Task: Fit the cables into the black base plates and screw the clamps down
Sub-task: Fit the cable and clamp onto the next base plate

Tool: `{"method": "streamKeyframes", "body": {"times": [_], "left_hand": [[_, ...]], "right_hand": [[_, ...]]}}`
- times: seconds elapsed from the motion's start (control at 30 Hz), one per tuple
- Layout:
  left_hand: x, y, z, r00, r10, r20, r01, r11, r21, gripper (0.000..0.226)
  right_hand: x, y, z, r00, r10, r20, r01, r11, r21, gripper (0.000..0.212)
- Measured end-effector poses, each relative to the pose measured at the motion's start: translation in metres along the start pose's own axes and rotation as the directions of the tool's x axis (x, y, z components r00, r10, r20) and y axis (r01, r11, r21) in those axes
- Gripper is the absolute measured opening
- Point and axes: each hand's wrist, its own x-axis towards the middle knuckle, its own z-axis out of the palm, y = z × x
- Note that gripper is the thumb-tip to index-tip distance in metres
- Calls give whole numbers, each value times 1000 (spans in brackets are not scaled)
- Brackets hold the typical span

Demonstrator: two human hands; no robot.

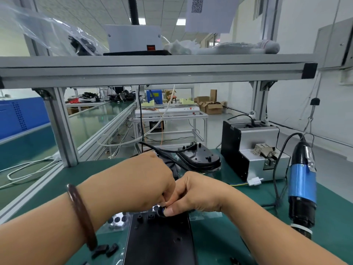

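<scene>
pinching one dark part point(161, 210) over one base plate point(158, 241): left hand point(141, 180), right hand point(198, 192).

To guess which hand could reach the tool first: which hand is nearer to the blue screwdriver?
Right. The right hand is to the left of the blue screwdriver and apart from it. The left hand is beyond the right one, farther away. Both pinch a small black part.
</scene>
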Motion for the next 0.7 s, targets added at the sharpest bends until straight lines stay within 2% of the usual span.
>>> {"method": "streamKeyframes", "body": {"times": [0.3,0.4,0.47,0.57,0.63,0.7], "left_hand": [[2,9,-2,998,55,32,-59,993,104,12],[-1,5,-2,998,57,14,-58,997,59,13],[-10,-4,2,999,38,10,-38,998,-53,19],[-31,-20,15,998,-22,54,38,943,-329,24],[-43,-24,30,995,-86,50,99,860,-501,25],[-51,-22,45,981,-190,-32,121,740,-662,24]], "right_hand": [[-3,-2,-1,1000,11,18,-11,1000,1,20],[-3,-2,-1,1000,18,18,-18,1000,6,18],[-4,-3,-1,1000,22,19,-22,1000,1,12],[-3,-4,-2,999,21,28,-20,1000,-12,10],[-2,-4,-2,999,24,42,-23,1000,-15,8],[-2,-4,-2,998,28,48,-28,999,-18,6]]}}
